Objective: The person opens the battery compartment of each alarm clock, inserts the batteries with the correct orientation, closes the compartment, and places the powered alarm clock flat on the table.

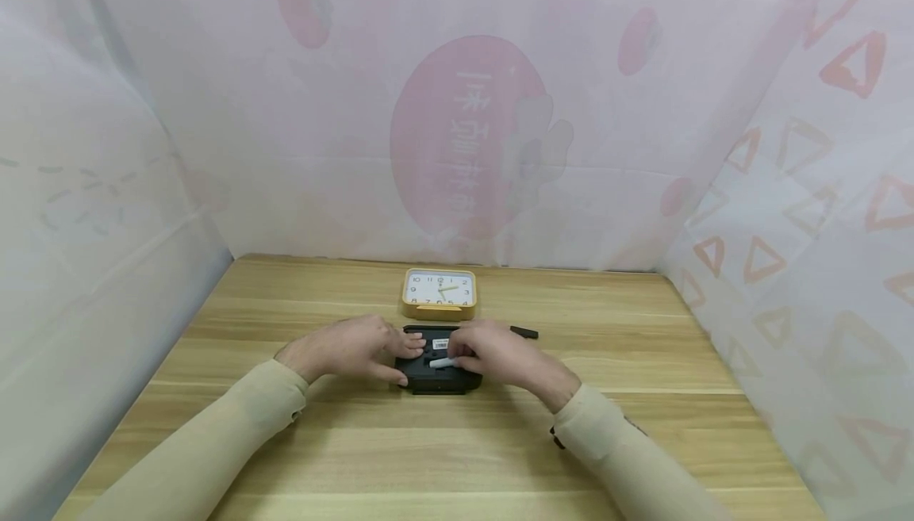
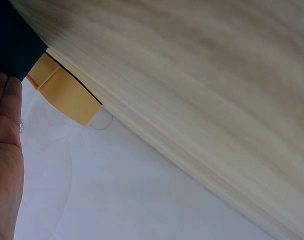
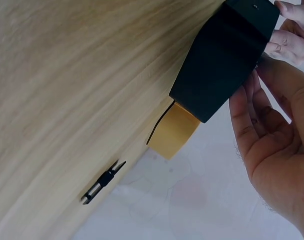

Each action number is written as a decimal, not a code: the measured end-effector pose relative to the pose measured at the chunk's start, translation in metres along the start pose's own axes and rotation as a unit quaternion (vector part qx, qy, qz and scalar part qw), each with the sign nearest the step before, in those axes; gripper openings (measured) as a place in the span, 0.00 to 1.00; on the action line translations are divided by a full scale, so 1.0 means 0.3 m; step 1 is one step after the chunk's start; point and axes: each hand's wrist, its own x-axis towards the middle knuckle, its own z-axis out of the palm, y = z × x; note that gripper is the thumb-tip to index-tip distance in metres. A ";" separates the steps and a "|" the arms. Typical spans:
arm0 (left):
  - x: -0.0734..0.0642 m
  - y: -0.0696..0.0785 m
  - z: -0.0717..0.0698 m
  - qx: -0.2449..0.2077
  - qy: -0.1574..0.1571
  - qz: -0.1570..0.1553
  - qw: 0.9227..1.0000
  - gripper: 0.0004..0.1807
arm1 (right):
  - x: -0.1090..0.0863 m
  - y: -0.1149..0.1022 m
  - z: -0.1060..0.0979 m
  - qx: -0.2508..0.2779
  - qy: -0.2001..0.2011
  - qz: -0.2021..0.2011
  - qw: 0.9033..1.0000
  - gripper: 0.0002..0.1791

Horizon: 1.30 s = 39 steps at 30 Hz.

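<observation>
A black clock-like case (image 1: 439, 382) lies on the table, its back with a small white label (image 1: 439, 344) facing up. My left hand (image 1: 360, 350) rests on its left side, fingers straight on the back and thumb at the near corner. Over the right part is my right hand (image 1: 493, 354), pinching a white battery (image 1: 441, 363) low at a recess in the back; whether it touches the recess cannot be told. In the right wrist view the case (image 3: 224, 60) hides the battery, and fingers of the left hand (image 3: 292, 37) show beyond it.
A yellow alarm clock (image 1: 439, 291) with a white dial stands just behind the case. A small slim black piece (image 1: 524, 332) lies to the right of the case, past my right hand. Printed white cloth walls (image 1: 321, 188) close off the back and sides of the wooden table (image 1: 400, 457).
</observation>
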 end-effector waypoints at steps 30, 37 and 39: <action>0.000 0.005 -0.001 0.003 0.010 0.018 1.000 0.32 | 0.004 0.010 0.026 -0.005 0.016 0.012 1.000 0.07; 0.000 0.004 0.001 0.005 0.008 0.014 1.000 0.32 | 0.016 0.008 0.033 0.001 0.015 0.028 1.000 0.07; 0.001 0.003 0.002 0.006 0.007 0.013 1.000 0.32 | 0.023 0.002 0.032 0.002 0.010 0.038 0.999 0.07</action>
